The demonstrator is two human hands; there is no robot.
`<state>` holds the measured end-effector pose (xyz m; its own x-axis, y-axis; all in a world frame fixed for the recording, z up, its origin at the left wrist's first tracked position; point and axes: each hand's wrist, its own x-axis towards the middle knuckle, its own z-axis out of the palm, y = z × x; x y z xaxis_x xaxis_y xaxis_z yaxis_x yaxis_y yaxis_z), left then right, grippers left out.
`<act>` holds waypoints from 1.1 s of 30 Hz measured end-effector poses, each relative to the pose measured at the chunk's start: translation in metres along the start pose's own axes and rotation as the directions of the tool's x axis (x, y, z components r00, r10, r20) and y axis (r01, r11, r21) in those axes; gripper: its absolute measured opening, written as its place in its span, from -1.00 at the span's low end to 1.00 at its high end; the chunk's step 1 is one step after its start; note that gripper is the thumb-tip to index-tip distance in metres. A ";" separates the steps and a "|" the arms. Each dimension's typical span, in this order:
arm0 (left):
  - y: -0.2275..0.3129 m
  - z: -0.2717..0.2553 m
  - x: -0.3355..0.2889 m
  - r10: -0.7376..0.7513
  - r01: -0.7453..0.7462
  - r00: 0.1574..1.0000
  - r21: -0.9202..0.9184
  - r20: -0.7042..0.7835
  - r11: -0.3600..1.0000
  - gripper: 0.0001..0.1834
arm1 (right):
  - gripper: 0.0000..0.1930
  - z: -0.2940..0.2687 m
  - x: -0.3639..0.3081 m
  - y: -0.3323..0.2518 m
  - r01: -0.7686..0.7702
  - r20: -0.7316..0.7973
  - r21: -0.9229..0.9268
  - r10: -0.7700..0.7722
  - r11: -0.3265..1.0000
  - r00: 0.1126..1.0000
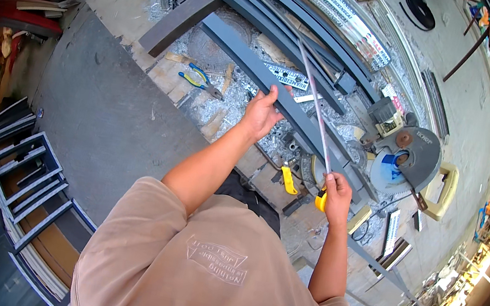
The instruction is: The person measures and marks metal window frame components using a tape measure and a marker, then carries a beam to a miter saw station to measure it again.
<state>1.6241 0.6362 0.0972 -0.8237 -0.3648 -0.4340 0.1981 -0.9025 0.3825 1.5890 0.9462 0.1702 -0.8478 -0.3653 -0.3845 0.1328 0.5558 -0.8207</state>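
My left hand point(260, 117) is closed around a long grey metal profile point(238, 54), thumb on its upper face. The profile slants from the upper left down toward the right. In my right hand point(338, 197) is a tape measure point(320, 201) with a yellow case, near the profile's lower end. Its pale blade point(318, 105) is pulled out and runs up and away to the left, over the profiles. A yellow-handled tool point(289, 179) lies between my hands and my body. Pliers point(205, 82) with blue and yellow handles rest left of my left hand.
A chop saw point(408, 156) with a round grey guard stands to the right. Several dark profiles point(260, 17) and white wrapped ones point(337, 14) lie at the far side. Metal shavings point(213, 109) cover the work area. Frames point(38, 184) are stacked at the lower left.
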 end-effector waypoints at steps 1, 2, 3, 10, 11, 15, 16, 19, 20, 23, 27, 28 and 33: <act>0.000 0.005 -0.005 0.012 -0.012 1.000 0.023 0.015 1.000 -0.68 | -0.74 -0.005 -0.003 -0.007 -0.005 -0.002 -0.024 0.005 1.000 1.000; -0.002 0.008 -0.010 0.023 -0.024 0.999 0.046 0.030 0.999 -0.69 | -0.71 -0.009 -0.009 -0.022 -0.011 -0.006 -0.049 0.010 0.999 1.000; -0.003 0.017 -0.017 0.033 -0.036 0.998 0.070 0.046 0.997 -0.69 | -0.67 -0.013 -0.014 -0.031 -0.016 -0.012 -0.072 0.015 0.997 1.000; -0.025 0.081 -0.093 0.181 -0.188 0.982 0.174 0.054 0.967 -0.73 | -0.15 -0.023 -0.045 -0.069 0.132 -0.151 -0.697 -0.324 0.705 0.934; -0.032 0.088 -0.102 0.198 -0.209 0.978 0.203 0.073 0.957 -0.71 | -0.13 -0.023 -0.050 -0.070 0.129 -0.136 -0.736 -0.333 0.664 0.933; -0.051 0.117 -0.146 0.280 -0.312 0.949 0.298 0.147 0.902 -0.71 | -0.21 -0.030 -0.062 -0.059 0.196 -0.029 -0.819 -0.380 0.539 0.924; -0.053 0.119 -0.154 0.295 -0.336 0.941 0.330 0.167 0.882 -0.70 | -0.25 -0.033 -0.065 -0.056 0.212 0.008 -0.816 -0.355 0.538 0.935; -0.054 0.131 -0.184 0.281 -0.321 0.946 0.347 0.160 0.881 -0.69 | -0.42 -0.040 -0.083 -0.050 0.284 0.117 -0.812 -0.334 0.510 0.935; -0.057 0.138 -0.191 0.235 -0.293 0.955 0.436 0.183 0.851 -0.66 | -0.44 -0.047 -0.088 -0.040 0.273 0.117 -0.809 -0.313 0.521 0.942; -0.054 0.133 -0.212 0.237 -0.397 0.911 0.563 0.337 0.725 -0.63 | -0.49 -0.052 -0.102 -0.034 0.343 0.176 -0.782 -0.344 0.520 0.922; -0.046 0.120 -0.220 0.196 -0.583 0.796 0.638 0.573 0.504 -0.65 | -0.43 -0.061 -0.112 -0.036 0.386 0.268 -0.782 -0.296 0.489 0.917; -0.038 0.118 -0.219 0.089 -0.547 0.796 0.649 0.599 0.529 -0.62 | -0.43 -0.065 -0.111 -0.035 0.401 0.292 -0.781 -0.287 0.480 0.912; -0.022 0.117 -0.223 -0.018 -0.404 0.765 0.501 0.644 0.765 -0.57 | -0.43 -0.071 -0.110 -0.044 0.453 0.380 -0.790 -0.250 0.414 0.891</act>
<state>1.7409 0.7643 0.2808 -0.9757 -0.1154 0.1864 0.2182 -0.4287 0.8767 1.6398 1.0147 0.2789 -0.5930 -0.7480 -0.2982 -0.7346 0.6542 -0.1799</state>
